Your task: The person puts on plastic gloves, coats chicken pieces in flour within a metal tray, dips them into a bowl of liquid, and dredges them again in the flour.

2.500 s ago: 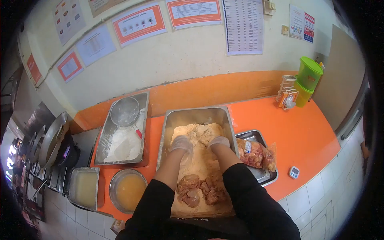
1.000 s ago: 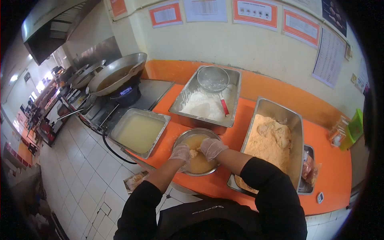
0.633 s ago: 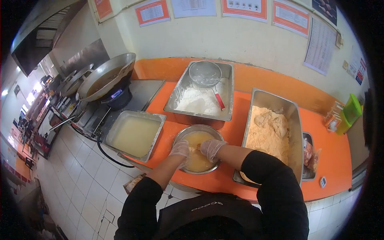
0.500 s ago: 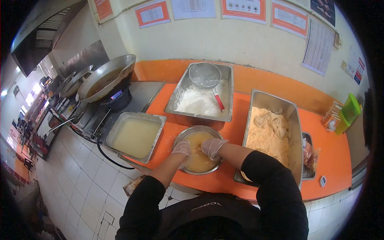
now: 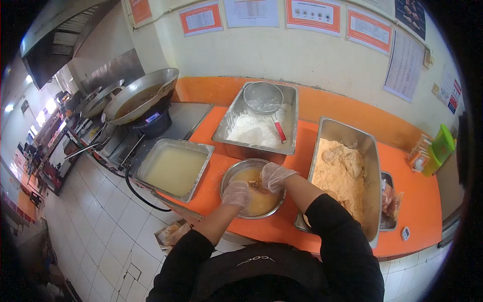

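Observation:
Both hands wear clear plastic gloves and are over a round steel bowl [image 5: 226, 177] of cloudy yellowish liquid. My right hand [image 5: 275, 177] is closed on a brownish piece of meat [image 5: 258, 186] at the liquid's surface. Left of the meat, my left hand [image 5: 236, 195] dips its fingers into the bowl; they are partly hidden by the liquid and the hand's back. To the right stands a deep steel pan [image 5: 376, 201] with orange-tinted flour [image 5: 329, 171] and coated lumps in it.
Behind the bowl, a steel pan [image 5: 221, 132] holds white flour and a red-handled sieve [image 5: 263, 98]. A tray of pale liquid [image 5: 173, 168] is at the left, before a large wok [image 5: 141, 95]. A bag of meat [image 5: 389, 200], a timer [image 5: 405, 233] and a green container [image 5: 443, 143] are at the right.
Both hands moved from the flour pan to the bowl on the left. Just now my right hand has risen slightly, and the brown meat shows at the surface.

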Demonstrator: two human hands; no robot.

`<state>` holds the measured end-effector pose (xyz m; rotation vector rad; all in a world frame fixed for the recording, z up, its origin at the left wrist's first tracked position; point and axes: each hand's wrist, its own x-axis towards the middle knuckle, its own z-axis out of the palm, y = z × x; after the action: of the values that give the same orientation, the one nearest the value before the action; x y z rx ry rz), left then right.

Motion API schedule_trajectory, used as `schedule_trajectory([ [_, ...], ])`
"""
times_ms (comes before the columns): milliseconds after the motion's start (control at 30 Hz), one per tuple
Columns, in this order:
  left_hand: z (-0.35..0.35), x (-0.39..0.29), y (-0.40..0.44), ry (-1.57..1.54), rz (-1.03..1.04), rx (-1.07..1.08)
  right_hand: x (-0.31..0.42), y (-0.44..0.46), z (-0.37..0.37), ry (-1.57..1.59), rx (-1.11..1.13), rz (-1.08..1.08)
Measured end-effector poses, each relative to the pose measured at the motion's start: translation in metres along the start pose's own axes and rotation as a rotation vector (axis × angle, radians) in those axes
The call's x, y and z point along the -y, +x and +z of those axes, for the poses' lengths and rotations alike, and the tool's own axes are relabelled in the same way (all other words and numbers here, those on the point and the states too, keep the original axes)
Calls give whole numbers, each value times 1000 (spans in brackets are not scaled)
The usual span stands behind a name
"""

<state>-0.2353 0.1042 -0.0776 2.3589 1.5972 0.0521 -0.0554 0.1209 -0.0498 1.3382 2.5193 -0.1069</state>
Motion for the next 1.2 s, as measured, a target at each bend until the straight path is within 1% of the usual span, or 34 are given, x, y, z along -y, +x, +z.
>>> schedule_trajectory([
  [33, 4, 0, 2, -16, 0, -38, -2, 2, 5, 21, -17, 20],
  [133, 4, -7, 1, 88, 66, -51, -8, 6, 15, 155, -40, 88],
  [233, 8, -1, 7, 86, 112, -55, -8, 2, 10, -19, 4, -28],
  [300, 23, 12, 20, 101, 138, -89, -4, -8, 3, 171, -44, 90],
  [333, 17, 13, 19, 110, 144, -108, 0, -13, -2, 266, -68, 141],
  [400, 1, 4, 7, -82, 97, -143, 5, -26, -16, 379, 5, 234],
  [467, 27, 20, 14, -143, 129, -389, 9, -18, -22, 0, 25, 17],
  [500, -46, -8, -27, -173, -15, -57, 13, -26, -20, -18, -156, -18],
  [567, -13, -1, -14, -331, 14, -376, -4, -17, -7, -176, -193, -133],
  [600, -19, 2, -15, -414, -28, -330, 2, -10, -8, -5, -134, 8],
  [633, -24, 5, -15, -496, -74, -288, 1, -7, -7, -1, -71, 28],
  [667, -27, 3, -17, -510, -109, -214, -1, -3, -7, 2, -8, 47],
  [733, -33, 1, -21, -452, -104, -142, -6, -3, -9, -321, 98, -144],
  [800, -40, 0, -24, -301, -46, -155, -3, -7, -10, -222, 29, -64],
  [833, -41, -1, -26, -364, -79, -189, 0, -7, -11, -172, -6, -24],
  [900, -44, -5, -30, -488, -144, -254, -10, 4, 10, -26, -69, 47],
  [933, -51, -9, -33, -295, -73, -223, -12, 6, 14, 48, -99, 84],
  [1000, -68, -13, -38, 91, 70, -155, -12, 4, 9, -99, -44, 8],
  [1033, -67, -12, -35, 76, 48, -144, -10, 3, 5, -173, -17, -28],
  [1100, -66, -8, -27, 47, 16, -134, -20, 2, 12, 11, -110, 15],
  [1167, -69, -8, -30, 18, 9, -144, -24, 5, 16, 71, -166, 48],
  [1200, -73, -10, -35, 7, 0, -174, -21, 7, 13, 39, -176, 62],
])
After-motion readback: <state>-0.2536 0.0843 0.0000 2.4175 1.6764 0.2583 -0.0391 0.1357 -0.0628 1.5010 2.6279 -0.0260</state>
